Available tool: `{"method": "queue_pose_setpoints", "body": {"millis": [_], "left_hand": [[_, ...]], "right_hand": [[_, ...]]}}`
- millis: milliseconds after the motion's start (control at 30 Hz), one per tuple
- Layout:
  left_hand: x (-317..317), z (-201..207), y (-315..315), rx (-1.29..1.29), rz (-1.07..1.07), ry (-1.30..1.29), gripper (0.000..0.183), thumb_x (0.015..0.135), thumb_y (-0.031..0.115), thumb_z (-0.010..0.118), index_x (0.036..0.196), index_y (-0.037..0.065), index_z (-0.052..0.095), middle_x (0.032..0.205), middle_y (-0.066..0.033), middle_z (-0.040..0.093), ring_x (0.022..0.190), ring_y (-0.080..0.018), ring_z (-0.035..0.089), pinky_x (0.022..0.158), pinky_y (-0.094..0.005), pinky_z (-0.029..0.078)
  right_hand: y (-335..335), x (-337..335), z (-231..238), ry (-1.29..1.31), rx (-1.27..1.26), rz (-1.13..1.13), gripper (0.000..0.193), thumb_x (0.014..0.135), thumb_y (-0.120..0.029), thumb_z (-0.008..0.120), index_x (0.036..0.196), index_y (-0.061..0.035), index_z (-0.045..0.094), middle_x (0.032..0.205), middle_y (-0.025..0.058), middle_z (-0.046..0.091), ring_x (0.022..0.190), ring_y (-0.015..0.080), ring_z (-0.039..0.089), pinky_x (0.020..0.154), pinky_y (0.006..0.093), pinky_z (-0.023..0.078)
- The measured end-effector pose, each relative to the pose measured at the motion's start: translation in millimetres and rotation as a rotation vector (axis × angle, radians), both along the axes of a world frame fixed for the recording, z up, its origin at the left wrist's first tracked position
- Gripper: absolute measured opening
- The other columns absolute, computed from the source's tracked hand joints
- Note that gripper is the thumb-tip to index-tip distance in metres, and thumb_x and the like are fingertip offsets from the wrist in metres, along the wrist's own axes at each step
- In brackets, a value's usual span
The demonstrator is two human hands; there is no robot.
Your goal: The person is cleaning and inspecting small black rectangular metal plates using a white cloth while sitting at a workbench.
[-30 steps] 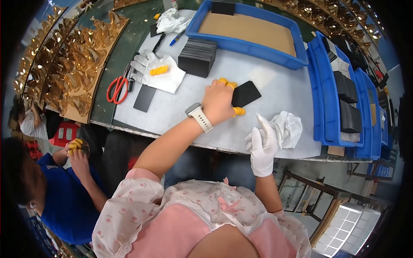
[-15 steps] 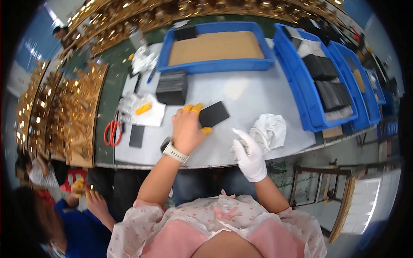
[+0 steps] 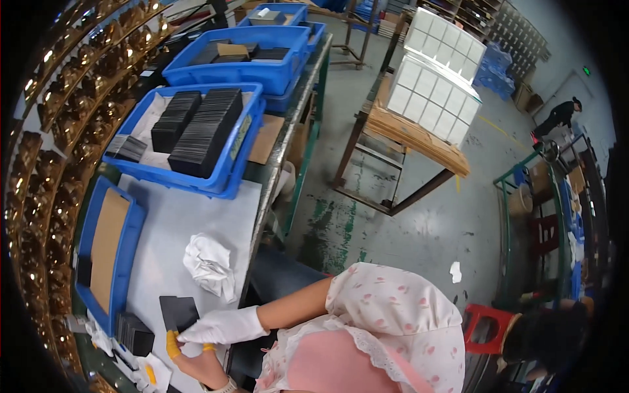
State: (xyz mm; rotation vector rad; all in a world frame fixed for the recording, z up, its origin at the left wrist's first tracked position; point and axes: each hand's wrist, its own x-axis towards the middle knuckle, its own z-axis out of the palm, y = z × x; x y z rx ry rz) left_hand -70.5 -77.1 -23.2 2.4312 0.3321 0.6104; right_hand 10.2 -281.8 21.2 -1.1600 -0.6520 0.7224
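Observation:
Thin black plates (image 3: 178, 312), seemingly two overlapping with a step in the top edge, stand at my hands above the white-covered table. My left hand (image 3: 200, 368), with yellow finger covers and a pale watch strap, grips their lower end between thumb and fingers. My right hand (image 3: 226, 325), in a white glove, reaches across from the right and closes at the same lower edge; its fingertips are partly hidden. Just beyond lies a crumpled white cloth (image 3: 211, 265). A stack of black plates (image 3: 133, 335) stands left of my hands.
A blue tray (image 3: 134, 226) with a brown board inside lies at the left. Farther off, a blue crate (image 3: 239, 154) holds rows of black plates, with more blue crates (image 3: 288, 69) behind. White boxes (image 3: 436, 78) sit on a metal-framed stand (image 3: 393, 209). A red stool (image 3: 488, 327) is at the right.
The view has swung to the right, so the table now sits at the left. My gloved right hand, apart before, has come to the plate in my left hand.

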Motion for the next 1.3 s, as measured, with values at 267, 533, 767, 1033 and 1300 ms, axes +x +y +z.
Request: {"method": "queue_pose_setpoints", "body": {"millis": [267, 533, 767, 1033, 1300], "left_hand": [[-54, 1, -12, -0.078, -0.031, -0.041, 0.085, 0.071, 0.010, 0.098, 0.146, -0.003, 0.058, 0.129, -0.0127, 0.066, 0.105, -0.0239, 0.059, 0.102, -0.0379, 0.047], [-48, 45, -44, -0.288, -0.152, -0.003, 0.079, 0.068, 0.020, 0.101, 0.136, 0.005, 0.062, 0.129, -0.0125, 0.066, 0.114, -0.0319, 0.064, 0.096, -0.0427, 0.053], [-54, 37, -41, -0.152, -0.067, -0.059, 0.102, 0.063, 0.031, 0.098, 0.149, 0.003, 0.052, 0.131, -0.0148, 0.065, 0.122, -0.0364, 0.056, 0.108, -0.0470, 0.040], [-76, 33, -23, -0.194, 0.000, -0.122, 0.080, 0.069, 0.029, 0.099, 0.138, 0.011, 0.063, 0.124, -0.0060, 0.067, 0.115, -0.0300, 0.058, 0.108, -0.0434, 0.041], [-97, 43, 5, -0.312, 0.194, -0.150, 0.083, 0.066, 0.016, 0.102, 0.137, 0.006, 0.059, 0.124, -0.0069, 0.070, 0.101, -0.0209, 0.061, 0.100, -0.0354, 0.051]], "right_hand": [[6, 28, 1, -0.308, -0.273, -0.407, 0.077, 0.099, -0.051, 0.071, 0.153, 0.0004, 0.052, 0.145, 0.0225, 0.062, 0.140, 0.0312, 0.056, 0.114, 0.0400, 0.045], [2, 27, -8, -1.063, -0.379, -0.430, 0.027, 0.102, -0.006, 0.057, 0.127, -0.0071, 0.069, 0.115, 0.0167, 0.067, 0.109, 0.0392, 0.064, 0.101, 0.0464, 0.049], [23, 19, -11, -0.539, -0.540, -0.343, 0.028, 0.112, -0.014, 0.053, 0.130, 0.0031, 0.068, 0.127, 0.0132, 0.069, 0.123, 0.0225, 0.061, 0.112, 0.0358, 0.043], [25, 50, -15, -0.983, -0.730, -0.399, 0.032, 0.112, -0.015, 0.055, 0.136, 0.0051, 0.063, 0.125, 0.0142, 0.068, 0.114, 0.0210, 0.064, 0.103, 0.0338, 0.050], [32, 19, 7, -0.547, -0.373, -0.545, 0.070, 0.098, 0.010, 0.060, 0.163, 0.0000, 0.036, 0.136, 0.0187, 0.065, 0.128, 0.0256, 0.065, 0.107, 0.0356, 0.051]]}}
